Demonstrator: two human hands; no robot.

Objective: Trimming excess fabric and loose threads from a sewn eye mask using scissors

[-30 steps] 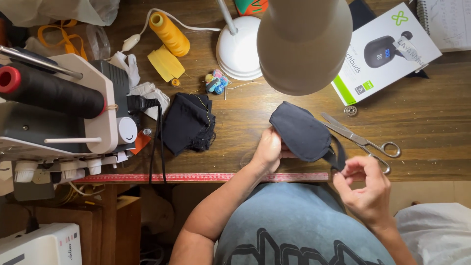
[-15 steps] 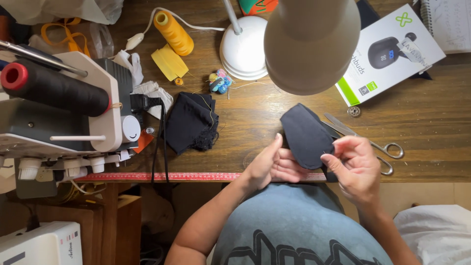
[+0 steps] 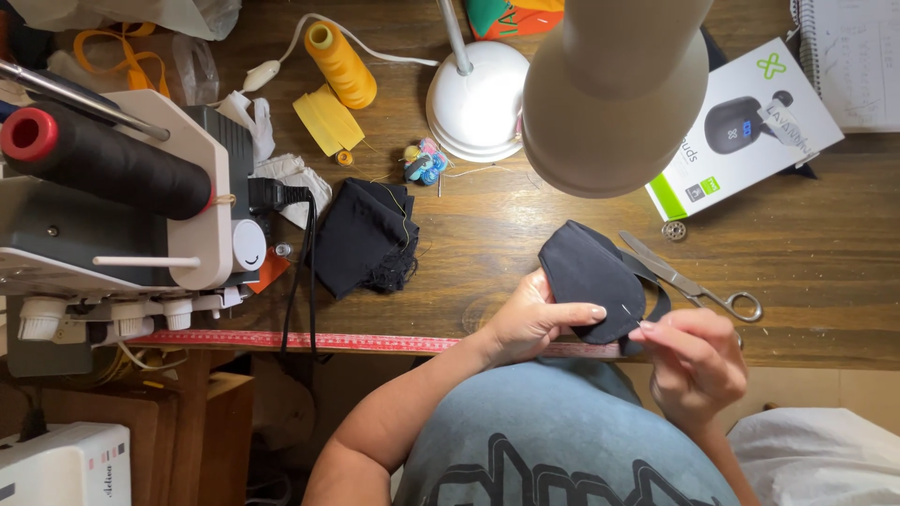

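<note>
Hands first, as I watch through the head camera: my left hand [image 3: 527, 321] grips the curved black fabric piece [image 3: 589, 279] from its left side, thumb laid flat across the front of the cloth and the other fingers tucked behind it, so the cloth is pinched between them. My right hand [image 3: 696, 361] sits just beside the fabric's lower right edge, thumb and forefinger pressed together on what looks like a thin pale needle [image 3: 626, 313] at that edge; it is too small for me to be sure. The remaining fingers of that hand are curled loosely inward.

I see the fabric piece held above the near edge of the brown wooden table [image 3: 525, 234], just over the red measuring tape [image 3: 309, 341] that runs along that edge. Steel scissors [image 3: 698, 279] lie on the table just beside the fabric, to its right, partly hidden behind it. A crumpled heap of black cloth [image 3: 364, 234] rests well to the left, near the white sewing machine [image 3: 122, 206] carrying a big dark thread cone [image 3: 108, 164]. Farther back stand a yellow thread cone [image 3: 339, 64], the round white lamp base [image 3: 480, 98] and a white product box [image 3: 745, 126].
</note>
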